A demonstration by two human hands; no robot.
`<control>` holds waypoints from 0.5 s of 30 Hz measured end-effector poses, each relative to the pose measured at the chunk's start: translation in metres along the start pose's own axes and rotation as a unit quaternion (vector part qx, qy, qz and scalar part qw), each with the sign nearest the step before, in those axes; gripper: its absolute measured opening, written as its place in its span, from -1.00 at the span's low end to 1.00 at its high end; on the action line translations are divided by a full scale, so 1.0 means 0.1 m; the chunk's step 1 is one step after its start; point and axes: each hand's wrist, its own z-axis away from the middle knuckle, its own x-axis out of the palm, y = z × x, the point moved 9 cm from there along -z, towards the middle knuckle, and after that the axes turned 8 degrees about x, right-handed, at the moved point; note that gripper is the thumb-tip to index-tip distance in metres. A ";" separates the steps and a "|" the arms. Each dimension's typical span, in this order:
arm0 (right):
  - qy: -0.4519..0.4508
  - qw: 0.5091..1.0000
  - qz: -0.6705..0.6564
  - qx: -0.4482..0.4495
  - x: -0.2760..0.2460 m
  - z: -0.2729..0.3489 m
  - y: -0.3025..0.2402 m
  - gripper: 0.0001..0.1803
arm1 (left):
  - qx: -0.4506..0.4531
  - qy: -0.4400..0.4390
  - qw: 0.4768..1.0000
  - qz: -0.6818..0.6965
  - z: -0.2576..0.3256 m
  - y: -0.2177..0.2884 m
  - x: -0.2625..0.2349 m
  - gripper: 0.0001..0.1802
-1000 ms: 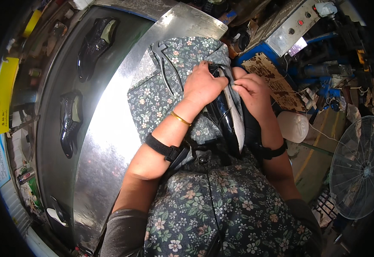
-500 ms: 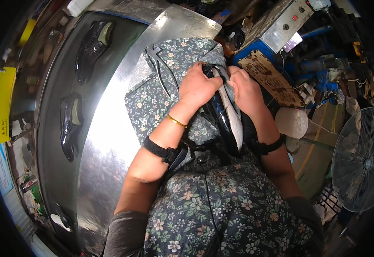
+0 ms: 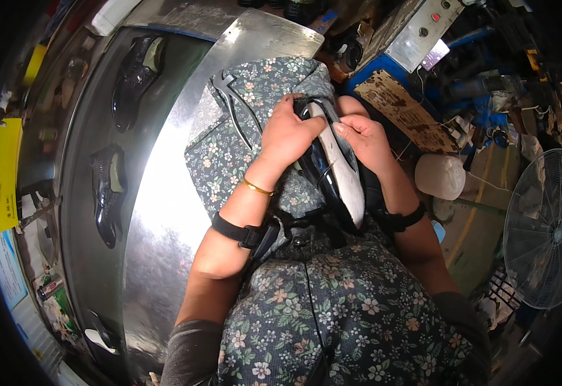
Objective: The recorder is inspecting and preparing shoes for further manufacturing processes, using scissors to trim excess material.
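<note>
Far left of the fingers, a yellow strip (image 3: 9,168) hangs with small dark print; below it, a blue-edged sheet (image 3: 7,267) bears lines of print. Near that, a small can-like cylinder (image 3: 49,287), labelled, contents hidden. Next, left of the fingers, a dark bed (image 3: 78,212) carries two glossy black shoes, the farther shoe (image 3: 133,90) and the nearer shoe (image 3: 106,199), plus a white-and-black piece (image 3: 101,339) closer to the body. Metal sheet (image 3: 171,180) beyond. Just left of the fingers, metal pincers (image 3: 227,95) lie on floral cloth (image 3: 210,167).

Left hand (image 3: 289,134) grasps the held shoe (image 3: 342,180) by one end, thumb over its pale underside. Shoe lies bottom up between the hands, other end toward the body. Right hand (image 3: 366,143): thumb and forefinger tips close together at its right edge; whether they grip, cannot tell.

Right of the fingers, a control box (image 3: 413,44) with buttons, label too small to read; a whitish plastic jug (image 3: 440,176), contents not visible; then a fan (image 3: 541,231).
</note>
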 end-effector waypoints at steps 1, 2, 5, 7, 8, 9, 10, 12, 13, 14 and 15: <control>0.036 0.999 0.003 0.005 -0.05 0.00 0.00 -0.80 | 0.025 -0.011 0.998 0.060 0.02 0.01 0.00 -0.32; 0.010 0.998 -0.067 0.019 0.01 -0.01 0.03 -0.80 | 0.046 -0.017 0.986 0.157 0.07 0.02 -0.01 -0.36; -0.037 0.986 -0.159 0.042 0.22 -0.05 0.01 -0.76 | 0.017 -0.039 0.952 0.305 0.24 -0.10 -0.07 -0.40; -0.048 0.873 -0.394 0.283 0.53 0.02 0.37 -0.62 | 0.009 -0.061 0.931 0.360 0.32 -0.13 -0.05 -0.40; -0.024 0.950 -0.249 0.187 0.51 0.00 0.22 -0.50 | 0.018 -0.053 0.941 0.335 0.34 -0.13 -0.09 -0.40; -0.028 0.978 -0.157 0.132 0.54 0.01 0.10 -0.43 | 0.040 -0.046 0.947 0.315 0.35 -0.11 -0.11 -0.40; -0.022 0.995 -0.064 0.079 0.55 0.04 -0.01 -0.36 | 0.027 -0.057 0.940 0.336 0.37 -0.12 -0.09 -0.40; -0.069 0.981 0.006 0.183 0.65 0.13 0.13 -0.31 | 0.012 -0.058 0.957 0.285 0.37 -0.15 -0.06 -0.41; -0.077 0.984 0.027 0.159 0.64 0.16 0.07 -0.34 | 0.013 -0.054 0.970 0.235 0.35 -0.16 -0.06 -0.41; -0.066 0.989 0.089 0.094 0.61 0.14 -0.06 -0.42 | 0.016 -0.050 0.972 0.228 0.33 -0.16 -0.06 -0.41; -0.042 0.985 0.152 0.066 0.55 0.14 -0.12 -0.50 | 0.021 -0.055 0.970 0.234 0.32 -0.15 -0.04 -0.41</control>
